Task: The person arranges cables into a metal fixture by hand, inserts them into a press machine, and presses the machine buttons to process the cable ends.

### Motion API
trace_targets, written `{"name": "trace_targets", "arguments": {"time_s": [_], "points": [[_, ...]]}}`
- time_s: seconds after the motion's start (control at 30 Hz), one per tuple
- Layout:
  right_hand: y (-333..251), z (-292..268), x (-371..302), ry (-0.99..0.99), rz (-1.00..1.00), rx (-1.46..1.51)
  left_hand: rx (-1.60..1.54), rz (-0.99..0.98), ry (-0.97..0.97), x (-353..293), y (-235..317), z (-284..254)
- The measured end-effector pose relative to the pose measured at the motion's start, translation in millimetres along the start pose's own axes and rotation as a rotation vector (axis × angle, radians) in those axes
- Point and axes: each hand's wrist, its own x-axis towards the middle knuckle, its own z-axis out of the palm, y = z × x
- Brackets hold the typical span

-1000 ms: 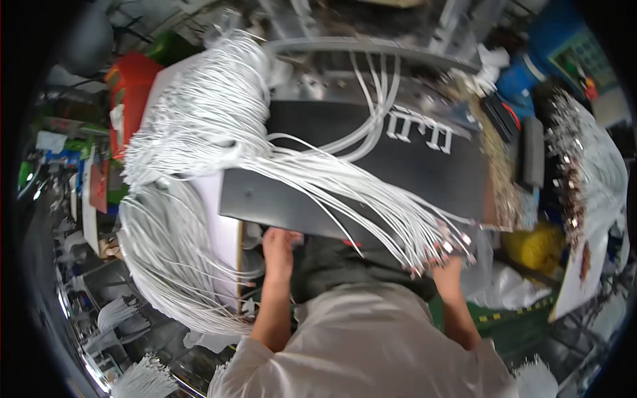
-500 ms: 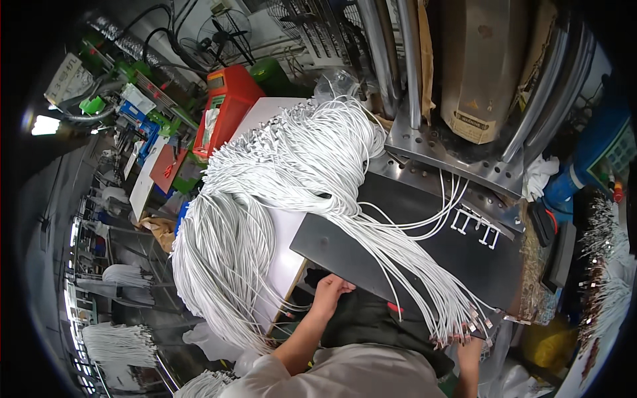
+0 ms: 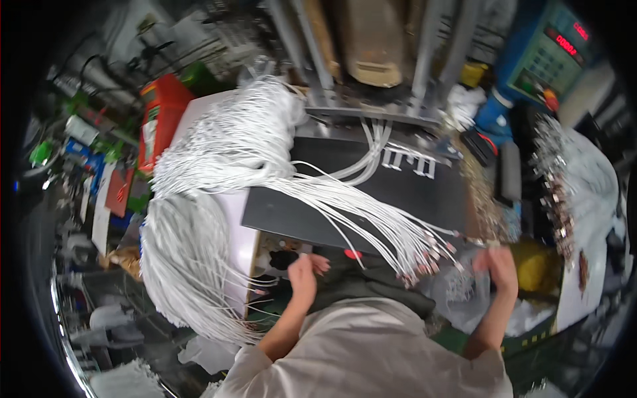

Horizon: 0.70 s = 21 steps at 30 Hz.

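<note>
A thick bundle of white cables (image 3: 358, 205) runs from a large heap (image 3: 225, 132) across the black board (image 3: 318, 219), its metal plug ends gathered at the front right edge. My left hand (image 3: 308, 273) hovers just off the front edge of the board, fingers loosely bent and apart, with nothing visible in them. Right of the plug ends, my right hand (image 3: 499, 265) is beside a clear plastic bag (image 3: 458, 292). Motion smears its fingers, so I cannot make out whether they hold anything. Several cables also loop back under a metal plate (image 3: 378, 114).
White clips (image 3: 408, 162) sit at the board's back right. Behind stands a press with metal columns (image 3: 312, 50). A blue machine with a lit display (image 3: 547, 56) is at the far right. More cables (image 3: 590, 192) hang there. A red device (image 3: 162, 109) stands back left.
The view has swung, so the bench sits further left and the display shows. My right hand has come up from below the plug ends to their right. My left hand has left the board's edge.
</note>
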Motion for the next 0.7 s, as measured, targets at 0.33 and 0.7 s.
{"name": "trace_targets", "arguments": {"time_s": [0.33,0.7], "points": [[-82.0,148.9,175.9,0.153,-0.866,-1.101,0.798,0.992,-0.548,54.2,101.7,147.8],[60.6,-67.6,-61.6,1.769,-0.676,0.253,1.214,0.746,-0.639,167.9,147.7,23.3]]}}
